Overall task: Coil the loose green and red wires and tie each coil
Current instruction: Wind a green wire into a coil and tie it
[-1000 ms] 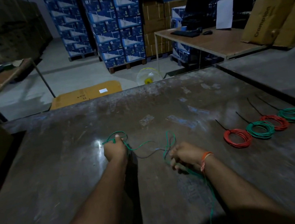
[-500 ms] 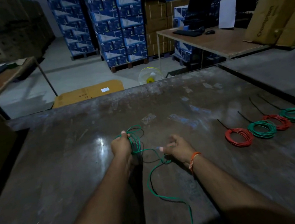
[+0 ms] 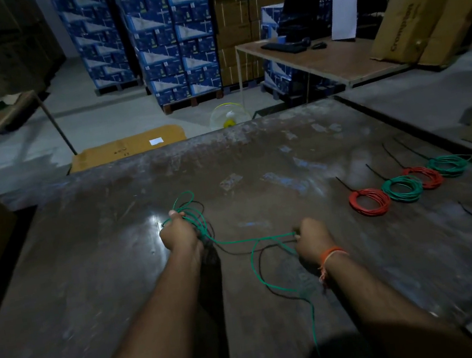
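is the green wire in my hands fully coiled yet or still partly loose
Partly loose. The left hand holds a few loops of the green wire; the rest runs slack to the right hand and off the table.

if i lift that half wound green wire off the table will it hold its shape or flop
Probably flops: the green wire sags in loose curves between the left hand and right hand. Its loops splay unevenly, so likely springy, and light.

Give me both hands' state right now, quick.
Left hand: closed, gripping the partly wound loops of thin green wire.
Right hand: closed, pinching the same wire's loose run.
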`<state>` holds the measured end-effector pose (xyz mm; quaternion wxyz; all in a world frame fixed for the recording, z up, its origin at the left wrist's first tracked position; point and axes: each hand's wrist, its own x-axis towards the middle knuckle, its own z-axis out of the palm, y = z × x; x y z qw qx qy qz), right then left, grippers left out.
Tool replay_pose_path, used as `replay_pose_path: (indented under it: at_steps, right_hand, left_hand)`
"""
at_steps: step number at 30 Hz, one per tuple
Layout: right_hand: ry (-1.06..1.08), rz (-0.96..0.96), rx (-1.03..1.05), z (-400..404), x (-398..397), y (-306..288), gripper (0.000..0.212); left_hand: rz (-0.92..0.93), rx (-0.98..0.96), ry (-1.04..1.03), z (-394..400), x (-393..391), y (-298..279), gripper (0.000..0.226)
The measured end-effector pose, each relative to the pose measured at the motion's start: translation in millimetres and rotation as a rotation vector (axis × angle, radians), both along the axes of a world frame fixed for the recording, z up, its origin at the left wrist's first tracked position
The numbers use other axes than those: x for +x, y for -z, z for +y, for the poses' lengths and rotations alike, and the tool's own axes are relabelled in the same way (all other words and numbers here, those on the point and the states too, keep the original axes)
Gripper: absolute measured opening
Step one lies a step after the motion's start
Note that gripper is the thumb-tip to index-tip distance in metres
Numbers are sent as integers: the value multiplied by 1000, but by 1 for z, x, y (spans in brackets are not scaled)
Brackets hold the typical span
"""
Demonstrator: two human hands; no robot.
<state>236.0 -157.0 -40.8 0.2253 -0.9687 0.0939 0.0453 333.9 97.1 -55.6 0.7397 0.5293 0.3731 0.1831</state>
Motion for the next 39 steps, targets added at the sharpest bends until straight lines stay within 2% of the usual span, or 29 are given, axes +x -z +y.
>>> replay_pose_path:
  at_steps: [1, 2, 3, 5, 6, 7, 9, 11, 15, 16, 18, 19, 21, 22, 23, 26, 28, 30, 32, 34, 36, 38, 39]
  right_hand:
    - [3, 26, 4, 0, -6, 2, 23]
    - [46, 6, 105, 0, -13, 3, 25]
    - [129, -54, 292, -1, -19, 4, 28]
    - [321, -87, 885, -4, -32, 1, 30]
    - [401, -18, 1176, -5, -41, -6, 31]
    - [430, 43, 1379, -8, -51, -15, 29]
    - [367, 128, 1557, -18, -69, -30, 32]
    - [295, 160, 1619, -30, -88, -40, 35]
    - [202, 191, 1838, -54, -136, -51, 22]
    - [145, 173, 1886, -62, -149, -52, 26]
    - [40, 119, 1873, -81, -176, -48, 32]
    - [5, 87, 1786, -89, -189, -46, 28]
    - [-22, 44, 1436, -98, -216, -43, 12]
    - [-38, 37, 1241, -102, -230, -41, 15]
    - [-53, 39, 1086, -108, -242, -38, 27]
    - [-70, 115, 893, -128, -269, -39, 50]
    - [-63, 315, 1039, -141, -284, -49, 54]
    - [-28, 530, 1442, -151, -299, -56, 59]
    - [35, 548, 1798, -154, -309, -58, 55]
    - [137, 477, 1923, -151, -310, -44, 52]
    - [187, 441, 1775, -146, -311, -19, 40]
    - [73, 408, 1336, -147, -316, 6, 21]
    - [-27, 370, 1068, -150, -319, 14, 22]
  left_hand:
    - [-10, -7, 8, -1, -3, -1, 40]
    - [-23, -15, 16, -2, -6, -1, 40]
    - [-34, -25, 23, -2, -9, -1, 40]
    - [-55, -27, 17, -1, -21, -5, 40]
    - [-66, -21, 5, -1, -28, -6, 40]
    - [-61, -8, -4, 0, -36, -6, 39]
    - [-63, 4, -12, -1, -54, -7, 36]
    - [-69, 29, -18, -6, -71, -9, 35]
    - [-126, 100, -72, -25, -114, -22, 33]
    - [-132, 122, -90, -30, -127, -21, 33]
    - [-150, 119, -114, -44, -159, -18, 34]
    - [-150, 118, -124, -52, -179, -19, 36]
    - [-144, 130, -147, -68, -216, -15, 38]
    - [-136, 127, -149, -74, -232, -10, 37]
    - [-126, 123, -155, -80, -250, -4, 35]
    - [-46, 130, -140, -95, -295, 4, 41]
    - [-42, 163, -123, -103, -317, 2, 39]
    - [-56, 228, -114, -107, -334, 2, 41]
    - [-43, 279, -93, -108, -348, 2, 46]
    - [-16, 326, -88, -111, -357, -2, 46]
    - [13, 352, -79, -113, -363, -8, 44]
    - [8, 371, -59, -111, -364, -11, 45]
    - [4, 385, -40, -108, -365, -12, 49]
